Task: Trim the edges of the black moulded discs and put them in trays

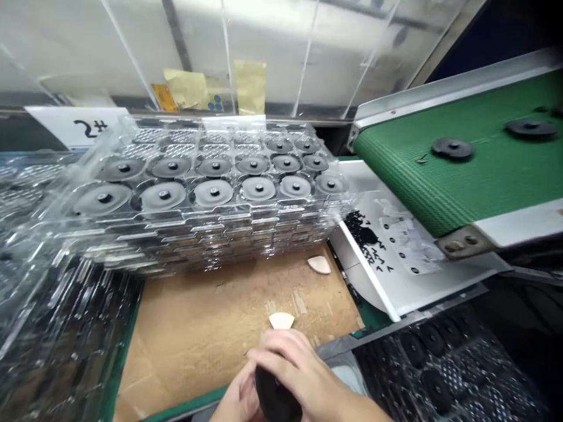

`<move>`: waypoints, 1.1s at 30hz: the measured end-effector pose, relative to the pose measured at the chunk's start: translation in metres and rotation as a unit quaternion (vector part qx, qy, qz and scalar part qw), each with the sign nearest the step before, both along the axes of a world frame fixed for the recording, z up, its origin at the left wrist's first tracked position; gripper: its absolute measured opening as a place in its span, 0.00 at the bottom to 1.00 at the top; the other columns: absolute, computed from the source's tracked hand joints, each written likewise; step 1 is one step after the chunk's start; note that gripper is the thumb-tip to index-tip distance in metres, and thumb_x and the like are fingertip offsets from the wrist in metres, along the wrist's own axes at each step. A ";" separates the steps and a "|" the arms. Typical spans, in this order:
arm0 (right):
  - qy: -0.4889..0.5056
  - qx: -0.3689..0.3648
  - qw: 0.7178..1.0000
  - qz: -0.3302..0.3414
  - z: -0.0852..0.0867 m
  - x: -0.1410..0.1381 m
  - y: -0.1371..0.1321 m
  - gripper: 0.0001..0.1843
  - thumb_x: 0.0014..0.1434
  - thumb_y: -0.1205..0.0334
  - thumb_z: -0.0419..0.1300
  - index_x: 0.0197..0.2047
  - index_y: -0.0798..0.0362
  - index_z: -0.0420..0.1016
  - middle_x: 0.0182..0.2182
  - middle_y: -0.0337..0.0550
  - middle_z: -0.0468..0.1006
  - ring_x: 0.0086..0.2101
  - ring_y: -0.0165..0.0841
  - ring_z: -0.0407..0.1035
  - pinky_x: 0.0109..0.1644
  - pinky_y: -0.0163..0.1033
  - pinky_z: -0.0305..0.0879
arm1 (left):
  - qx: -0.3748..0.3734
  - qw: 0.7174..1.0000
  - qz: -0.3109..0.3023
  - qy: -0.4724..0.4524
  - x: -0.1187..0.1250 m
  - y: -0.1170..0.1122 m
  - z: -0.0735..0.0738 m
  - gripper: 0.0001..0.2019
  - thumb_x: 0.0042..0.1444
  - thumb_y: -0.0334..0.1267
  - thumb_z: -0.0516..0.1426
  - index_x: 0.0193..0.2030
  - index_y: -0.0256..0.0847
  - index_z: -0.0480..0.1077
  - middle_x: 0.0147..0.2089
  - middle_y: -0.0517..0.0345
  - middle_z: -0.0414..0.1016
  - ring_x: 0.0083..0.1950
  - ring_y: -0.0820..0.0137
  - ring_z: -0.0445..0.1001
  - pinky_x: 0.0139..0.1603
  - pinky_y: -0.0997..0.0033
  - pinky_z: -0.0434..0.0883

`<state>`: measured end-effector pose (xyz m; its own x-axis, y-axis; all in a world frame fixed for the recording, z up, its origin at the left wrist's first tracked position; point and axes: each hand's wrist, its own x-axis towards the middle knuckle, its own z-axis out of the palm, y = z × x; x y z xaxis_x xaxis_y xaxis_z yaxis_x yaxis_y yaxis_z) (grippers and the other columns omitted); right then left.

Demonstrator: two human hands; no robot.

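At the bottom middle of the head view, a black disc-shaped part is held between both hands. My left hand closes on its left edge, while my right hand wraps over its top and right side with bent fingers. The fingertips partly cover the disc, and its lower end runs out of view. Just beyond my right hand lies a small white fan-shaped piece on the brown cardboard. A second white piece rests farther back on the same board.
Stacked clear trays hold black discs in the top tray's front rows. More trays stand at left. On the right are a green conveyor carrying discs, a white bin with small black bits, and a dark tray.
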<state>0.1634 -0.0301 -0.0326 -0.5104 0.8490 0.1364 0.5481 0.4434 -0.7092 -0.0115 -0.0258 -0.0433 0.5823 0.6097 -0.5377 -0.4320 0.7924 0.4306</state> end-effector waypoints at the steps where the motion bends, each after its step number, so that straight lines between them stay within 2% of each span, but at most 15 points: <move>1: -0.011 -0.021 0.999 -0.028 -0.002 0.005 -0.001 0.45 0.50 0.45 0.65 0.66 0.50 0.53 0.57 0.54 0.65 0.57 0.46 0.59 0.59 0.50 0.60 | -0.023 0.999 0.019 -0.013 -0.004 0.000 0.002 0.28 0.43 0.47 0.66 0.53 0.46 0.71 0.54 0.48 0.74 0.56 0.52 0.71 0.55 0.55 0.67; 3: -0.044 -0.060 0.988 -0.136 -0.012 0.018 0.002 0.41 0.56 0.46 0.59 0.68 0.47 0.48 0.58 0.55 0.63 0.54 0.44 0.64 0.54 0.48 0.66 | -0.054 0.995 0.070 -0.040 -0.010 0.004 0.005 0.24 0.46 0.44 0.65 0.52 0.51 0.71 0.56 0.52 0.73 0.56 0.54 0.71 0.57 0.54 0.66; 5: -0.067 -0.086 0.967 -0.232 -0.032 0.027 0.008 0.27 0.64 0.54 0.50 0.65 0.47 0.57 0.49 0.51 0.69 0.40 0.36 0.74 0.43 0.42 0.72 | -0.059 0.989 0.125 -0.053 -0.016 0.011 0.004 0.23 0.47 0.41 0.65 0.52 0.53 0.71 0.57 0.55 0.73 0.57 0.55 0.71 0.59 0.56 0.64; 6: -0.069 -0.090 0.961 -0.250 -0.045 0.029 0.010 0.22 0.65 0.56 0.48 0.61 0.48 0.63 0.45 0.49 0.70 0.33 0.33 0.74 0.38 0.40 0.73 | -0.057 0.985 0.150 -0.057 -0.018 0.015 0.003 0.22 0.47 0.40 0.65 0.52 0.54 0.71 0.57 0.56 0.73 0.58 0.56 0.70 0.60 0.57 0.63; 8: -0.067 -0.089 0.963 -0.246 -0.070 0.023 0.010 0.19 0.63 0.57 0.51 0.53 0.51 0.71 0.44 0.51 0.70 0.30 0.34 0.74 0.35 0.42 0.74 | -0.048 0.977 0.198 -0.062 -0.022 0.022 -0.001 0.24 0.48 0.40 0.65 0.53 0.54 0.70 0.57 0.56 0.73 0.58 0.58 0.70 0.62 0.60 0.62; 10: -0.061 -0.080 0.967 -0.234 -0.088 0.012 0.006 0.17 0.60 0.57 0.53 0.49 0.52 0.73 0.48 0.56 0.68 0.37 0.41 0.74 0.38 0.47 0.74 | -0.048 0.969 0.234 -0.064 -0.023 0.027 -0.005 0.28 0.47 0.41 0.65 0.57 0.54 0.67 0.56 0.55 0.74 0.58 0.60 0.70 0.63 0.62 0.61; 13: -0.039 -0.071 0.977 -0.198 -0.096 -0.003 -0.001 0.15 0.63 0.61 0.50 0.49 0.52 0.73 0.46 0.55 0.72 0.40 0.42 0.73 0.41 0.47 0.73 | -0.064 0.957 0.274 -0.067 -0.022 0.032 -0.009 0.33 0.47 0.45 0.65 0.61 0.54 0.62 0.54 0.54 0.76 0.58 0.61 0.71 0.63 0.64 0.61; 16: -0.009 -0.079 0.986 -0.144 -0.084 -0.005 0.009 0.14 0.63 0.62 0.49 0.45 0.50 0.75 0.32 0.46 0.77 0.34 0.37 0.73 0.38 0.42 0.72 | -0.079 0.950 0.298 -0.047 -0.021 0.036 -0.009 0.36 0.45 0.45 0.65 0.63 0.53 0.59 0.51 0.54 0.78 0.56 0.62 0.72 0.62 0.65 0.62; 18: 0.003 -0.089 0.987 -0.131 -0.065 -0.005 0.027 0.12 0.63 0.62 0.52 0.42 0.49 0.77 0.29 0.42 0.78 0.31 0.35 0.72 0.36 0.39 0.71 | -0.075 0.951 0.298 -0.024 -0.020 0.039 -0.009 0.37 0.45 0.43 0.66 0.63 0.51 0.59 0.51 0.53 0.77 0.55 0.61 0.73 0.62 0.64 0.62; 20: 0.013 -0.097 0.985 -0.140 -0.038 -0.010 0.046 0.11 0.63 0.61 0.53 0.42 0.48 0.76 0.32 0.41 0.79 0.33 0.33 0.73 0.37 0.37 0.70 | -0.060 0.955 0.292 0.000 -0.018 0.040 -0.009 0.38 0.44 0.42 0.67 0.63 0.48 0.60 0.53 0.50 0.76 0.55 0.60 0.73 0.62 0.62 0.63; 23: 0.066 -0.068 0.984 -0.154 0.006 -0.028 0.065 0.14 0.65 0.62 0.51 0.52 0.51 0.70 0.42 0.44 0.78 0.42 0.34 0.71 0.44 0.39 0.69 | -0.028 0.959 0.278 0.044 -0.010 0.040 -0.004 0.35 0.43 0.40 0.67 0.60 0.45 0.64 0.54 0.49 0.75 0.55 0.59 0.72 0.58 0.63 0.66; 25: 0.089 0.004 0.989 -0.122 0.030 -0.041 0.067 0.15 0.64 0.66 0.48 0.52 0.55 0.70 0.42 0.47 0.78 0.41 0.36 0.71 0.45 0.43 0.66 | -0.024 0.965 0.251 0.067 -0.005 0.038 0.000 0.30 0.45 0.39 0.66 0.57 0.43 0.68 0.52 0.50 0.76 0.53 0.61 0.73 0.56 0.65 0.68; 26: 0.090 0.008 0.991 -0.095 0.038 -0.046 0.066 0.15 0.64 0.68 0.48 0.51 0.56 0.70 0.41 0.48 0.78 0.40 0.36 0.71 0.44 0.43 0.66 | -0.029 0.969 0.235 0.074 -0.003 0.037 0.002 0.28 0.44 0.38 0.67 0.55 0.43 0.70 0.50 0.50 0.77 0.51 0.62 0.74 0.54 0.66 0.69; 30: 0.038 -0.063 0.997 0.005 0.049 -0.053 0.066 0.13 0.63 0.70 0.49 0.44 0.53 0.73 0.36 0.43 0.79 0.35 0.34 0.71 0.41 0.40 0.64 | -0.039 0.971 0.220 0.081 -0.002 0.034 0.009 0.26 0.37 0.35 0.70 0.47 0.44 0.74 0.47 0.53 0.78 0.47 0.63 0.75 0.48 0.69 0.72; 33: 0.028 0.025 0.998 -0.060 0.048 -0.054 0.069 0.14 0.64 0.69 0.46 0.44 0.58 0.73 0.36 0.49 0.79 0.34 0.37 0.70 0.40 0.43 0.62 | -0.023 0.975 0.210 0.068 -0.002 0.035 0.014 0.19 0.39 0.39 0.69 0.42 0.42 0.76 0.41 0.55 0.79 0.44 0.65 0.75 0.50 0.67 0.71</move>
